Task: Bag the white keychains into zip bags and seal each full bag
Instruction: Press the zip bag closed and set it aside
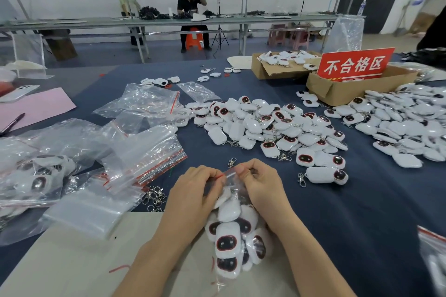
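Note:
A clear zip bag [235,231] stuffed with several white keychains hangs between my hands at the table's near edge. My left hand [193,195] and my right hand [259,185] both pinch its red zip strip at the top, fingers closed on it. A big heap of loose white keychains [268,125] with dark red-rimmed faces lies on the blue cloth beyond my hands. A second heap of keychains [407,123] spreads at the right. Empty zip bags [147,154] are stacked to my left, and a filled bag [36,176] lies at the far left.
Two cardboard boxes [337,94] stand at the back right, one with a red sign [354,64]. Loose metal clasps [154,198] lie near my left wrist. A pink sheet [36,106] and pen [12,123] sit at the left. A person sits at a far bench.

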